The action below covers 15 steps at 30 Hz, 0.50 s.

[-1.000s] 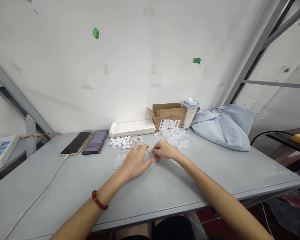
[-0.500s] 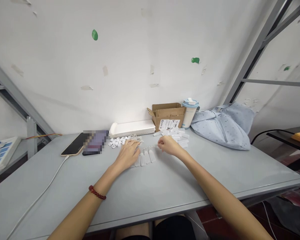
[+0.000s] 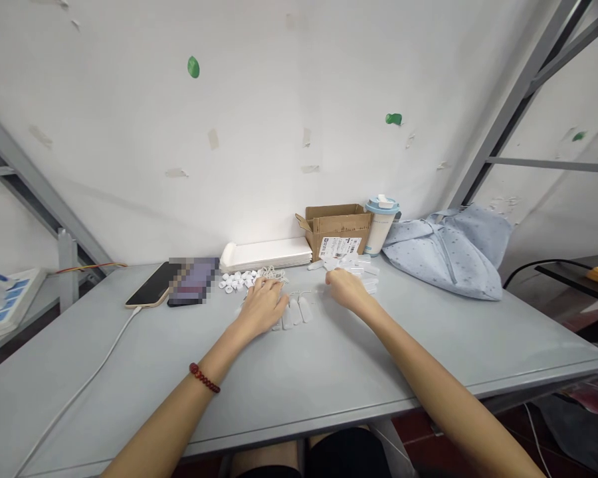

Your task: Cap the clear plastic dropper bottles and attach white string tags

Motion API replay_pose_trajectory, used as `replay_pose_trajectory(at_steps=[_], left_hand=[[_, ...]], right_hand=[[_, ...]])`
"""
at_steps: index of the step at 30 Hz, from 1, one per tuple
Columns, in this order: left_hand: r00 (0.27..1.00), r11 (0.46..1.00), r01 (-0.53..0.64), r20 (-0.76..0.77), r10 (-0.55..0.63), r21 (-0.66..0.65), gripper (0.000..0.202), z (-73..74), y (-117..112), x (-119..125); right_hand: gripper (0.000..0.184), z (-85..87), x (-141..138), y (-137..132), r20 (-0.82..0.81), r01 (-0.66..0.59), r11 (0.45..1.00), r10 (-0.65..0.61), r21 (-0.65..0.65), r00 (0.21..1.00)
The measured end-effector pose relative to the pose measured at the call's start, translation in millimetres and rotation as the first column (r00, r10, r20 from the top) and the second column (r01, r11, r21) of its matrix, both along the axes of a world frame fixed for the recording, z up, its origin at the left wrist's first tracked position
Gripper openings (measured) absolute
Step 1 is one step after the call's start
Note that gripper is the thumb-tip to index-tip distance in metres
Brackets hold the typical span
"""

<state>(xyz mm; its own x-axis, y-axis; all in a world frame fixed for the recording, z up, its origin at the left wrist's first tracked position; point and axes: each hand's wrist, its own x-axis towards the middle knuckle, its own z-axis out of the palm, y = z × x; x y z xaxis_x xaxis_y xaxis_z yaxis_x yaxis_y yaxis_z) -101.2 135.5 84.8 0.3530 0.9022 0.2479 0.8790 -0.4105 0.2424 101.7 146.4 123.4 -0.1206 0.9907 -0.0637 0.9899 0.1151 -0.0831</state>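
Note:
My left hand point(image 3: 265, 304) lies palm down with its fingers stretched out, over the left end of a row of small translucent tags point(image 3: 295, 311). Thin loops of string show at the top ends of those tags. To the right, my right hand point(image 3: 347, 289) has its fingers curled together beside a pile of clear plastic strips point(image 3: 365, 267). Its fingertips are hidden, so what they pinch, if anything, cannot be made out. Just beyond my left fingers are a small heap of pale string point(image 3: 274, 273) and several white round pieces point(image 3: 235, 281).
Behind lie a stack of white sheets point(image 3: 266, 253), a cardboard box point(image 3: 339, 229), a lidded cup point(image 3: 379, 232) and a light blue cloth bag point(image 3: 443, 255). Two phones, one black-screened point(image 3: 149, 287) with a white cable point(image 3: 90, 382), rest on the grey table point(image 3: 299, 392).
My left hand has slid a little right, covering more of the tag row. My right hand has shifted slightly right, towards the clear strips. The whole view has also drifted slightly.

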Motion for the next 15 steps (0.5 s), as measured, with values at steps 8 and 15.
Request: replay_pose_trajectory(at_steps=[8, 15], left_hand=[[0.999, 1.0, 0.005, 0.043, -0.005, -0.013, 0.037, 2.8, 0, -1], [0.951, 0.997, -0.068, 0.302, 0.074, -0.031, 0.041, 8.7, 6, -9]], right_hand=[[0.038, 0.5, 0, 0, 0.049, 0.0, 1.0, 0.0, 0.001, 0.999], [0.039, 3.6, 12, 3, 0.077, 0.04, 0.998, -0.043, 0.044, 0.996]])
